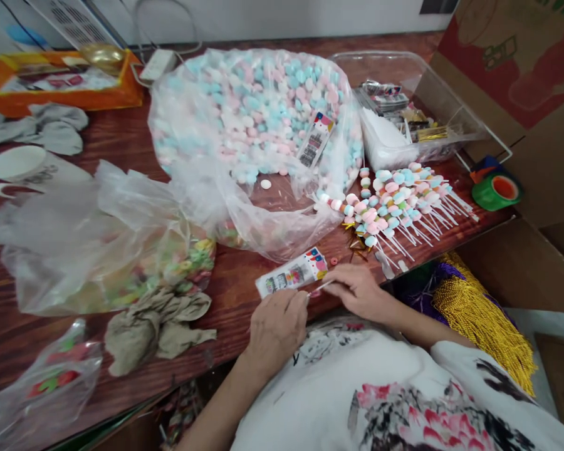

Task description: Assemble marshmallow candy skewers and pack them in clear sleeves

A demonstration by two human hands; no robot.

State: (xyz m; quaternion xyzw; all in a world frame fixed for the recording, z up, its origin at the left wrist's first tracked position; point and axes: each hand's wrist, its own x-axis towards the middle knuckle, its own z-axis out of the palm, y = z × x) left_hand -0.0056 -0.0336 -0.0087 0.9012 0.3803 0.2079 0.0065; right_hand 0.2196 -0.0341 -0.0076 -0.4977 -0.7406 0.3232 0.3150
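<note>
The grip of the right hand point(357, 291) is pinching 1 white stick point(320, 287); the left hand point(277, 326) grip cannot be told. Finished skewers point(404, 203) are lying nearby; the candy bag point(263, 113) is sitting nearly full.

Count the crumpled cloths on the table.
2: a grey crumpled cloth at the far left, and a brown crumpled cloth near the front edge. More may be hidden under the bags.

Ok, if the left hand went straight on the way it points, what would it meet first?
Probably the flat white printed packet lying just beyond the left hand, though depth is unclear.
</note>
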